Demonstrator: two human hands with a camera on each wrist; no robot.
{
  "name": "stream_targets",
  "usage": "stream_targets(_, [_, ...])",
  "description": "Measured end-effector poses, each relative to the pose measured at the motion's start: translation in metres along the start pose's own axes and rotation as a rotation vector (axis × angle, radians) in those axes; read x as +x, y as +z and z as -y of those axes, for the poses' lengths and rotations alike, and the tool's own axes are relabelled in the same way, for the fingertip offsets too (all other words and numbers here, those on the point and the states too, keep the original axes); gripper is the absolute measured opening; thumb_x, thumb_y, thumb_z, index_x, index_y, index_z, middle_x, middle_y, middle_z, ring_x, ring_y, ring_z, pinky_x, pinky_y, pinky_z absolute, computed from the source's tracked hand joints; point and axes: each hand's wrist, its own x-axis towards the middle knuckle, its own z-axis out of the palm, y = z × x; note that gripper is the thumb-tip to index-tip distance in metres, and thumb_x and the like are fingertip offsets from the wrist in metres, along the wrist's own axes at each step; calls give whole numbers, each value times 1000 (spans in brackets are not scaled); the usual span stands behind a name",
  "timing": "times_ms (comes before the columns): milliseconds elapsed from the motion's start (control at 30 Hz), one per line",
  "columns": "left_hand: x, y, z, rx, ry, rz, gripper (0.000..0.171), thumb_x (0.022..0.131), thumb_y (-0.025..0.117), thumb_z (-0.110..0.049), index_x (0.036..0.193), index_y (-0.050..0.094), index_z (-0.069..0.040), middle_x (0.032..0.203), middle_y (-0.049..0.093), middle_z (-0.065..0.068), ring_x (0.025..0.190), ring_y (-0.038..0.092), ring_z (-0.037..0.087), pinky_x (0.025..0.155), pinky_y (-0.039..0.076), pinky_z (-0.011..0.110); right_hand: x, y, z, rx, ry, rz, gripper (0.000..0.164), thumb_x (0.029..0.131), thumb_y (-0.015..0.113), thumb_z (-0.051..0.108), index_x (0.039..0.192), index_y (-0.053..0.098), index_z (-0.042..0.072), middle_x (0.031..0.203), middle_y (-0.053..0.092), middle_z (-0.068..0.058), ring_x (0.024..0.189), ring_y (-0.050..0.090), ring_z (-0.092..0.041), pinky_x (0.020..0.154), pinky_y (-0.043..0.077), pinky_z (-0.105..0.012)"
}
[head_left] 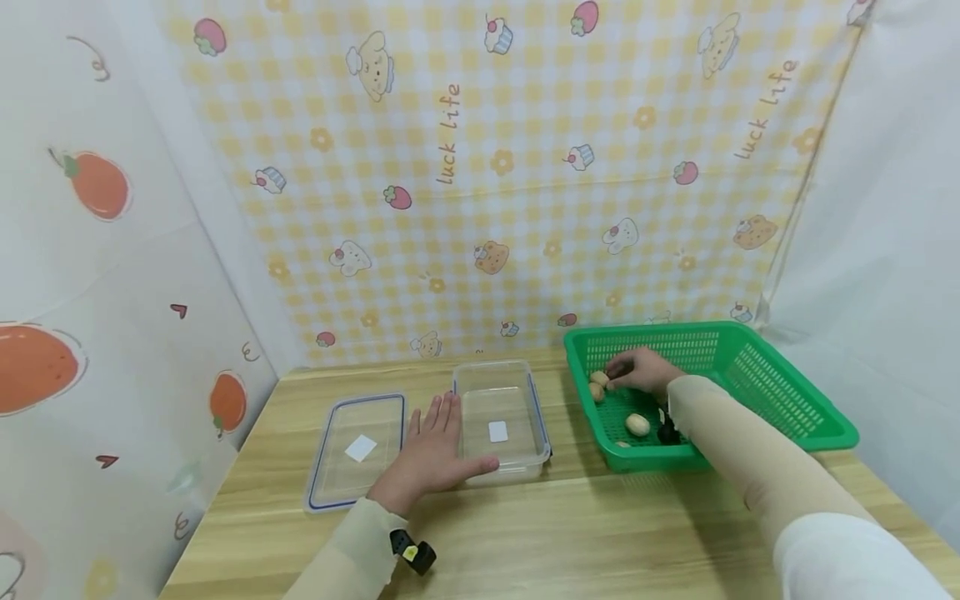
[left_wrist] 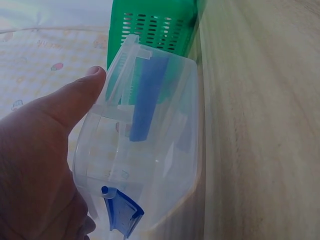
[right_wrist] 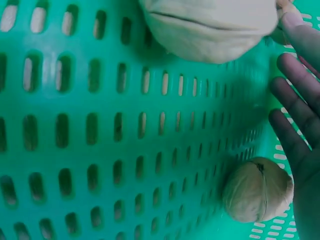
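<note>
My left hand [head_left: 435, 450] rests against a clear plastic container [head_left: 517, 454] with blue clips, seen sideways in the left wrist view. Its fingers lie straight along the left side and its thumb stretches over the near rim. Inside a green basket [head_left: 618, 458] my right hand [head_left: 645, 371] reaches to the left wall, fingers slightly bent. Its fingertips are at a pale walnut [head_left: 599, 378], with another walnut [head_left: 596, 392] just below; a firm grip is not visible. A third walnut [head_left: 637, 425] lies nearer the front. Large in the right wrist view is a walnut [right_wrist: 210, 30].
A clear lid [head_left: 360, 450] with a blue seal and white label lies left of the container. Another walnut [head_left: 622, 444] is partly hidden by the basket's front rim. Behind the wooden table [head_left: 570, 533] hangs a yellow checked cloth [head_left: 525, 208].
</note>
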Motion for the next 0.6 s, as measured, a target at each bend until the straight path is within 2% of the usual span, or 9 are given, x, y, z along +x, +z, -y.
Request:
stream_targets(133, [-1, 0, -1, 1, -7, -3, 120, 85, 54, -80, 160, 11, 3, 168, 7, 20, 155, 5, 36, 122, 3, 61, -1, 2, 4, -60, 2, -2, 51, 89, 79, 35, 127, 68, 3, 120, 70, -15, 113, 64, -34, 93, 54, -51])
stream_targets(267, [-2, -1, -2, -7, -16, 4, 121, 84, 54, -80, 160, 9, 3, 168, 7, 20, 155, 4, 36, 122, 3, 60, 1, 5, 6, -98, -2, -21, 45, 91, 77, 34, 124, 70, 5, 118, 71, -14, 111, 65, -33, 91, 54, -50])
stream_targets(600, [-1, 3, 0, -23, -8, -20, 120, 85, 54, -80, 160, 10, 3, 167, 8, 21, 155, 2, 36, 122, 2, 61, 5, -5, 5, -70, 0, 6, 43, 94, 73, 33, 127, 69, 5, 122, 69, -15, 114, 63, -34, 92, 54, -50])
